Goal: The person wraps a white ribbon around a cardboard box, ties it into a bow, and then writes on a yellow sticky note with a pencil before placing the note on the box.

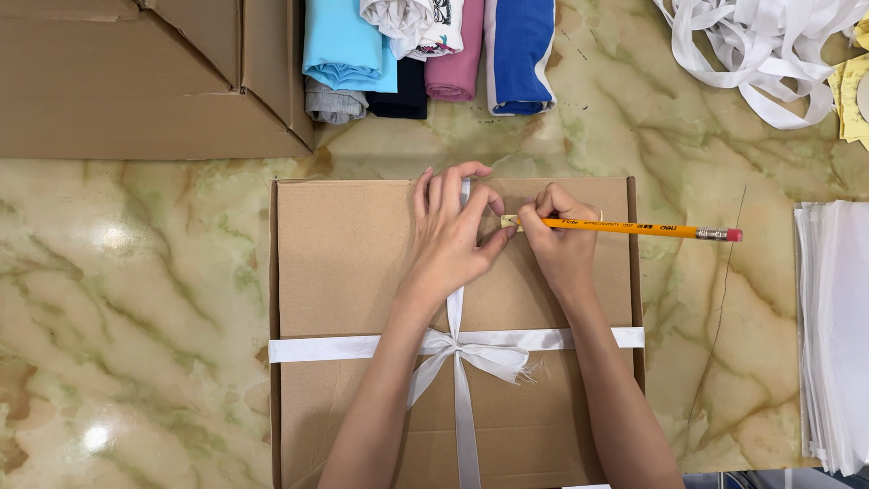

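A flat brown cardboard box (344, 263) lies on the marble table, tied crosswise with a white ribbon (457, 349) knotted in a bow. My left hand (450, 234) rests flat on the box's upper middle, fingers pressing a small pale paper tag (509, 220) beside the ribbon. My right hand (559, 243) grips a yellow pencil (634, 228) with a pink eraser pointing right. The pencil tip touches the tag.
A large open cardboard box (136, 81) sits at the top left. Folded clothes (425, 54) lie in a row above the box. A heap of white ribbon (760, 45) fills the top right. Stacked white sheets (833, 335) line the right edge. Yellow notes (853, 95) lie nearby.
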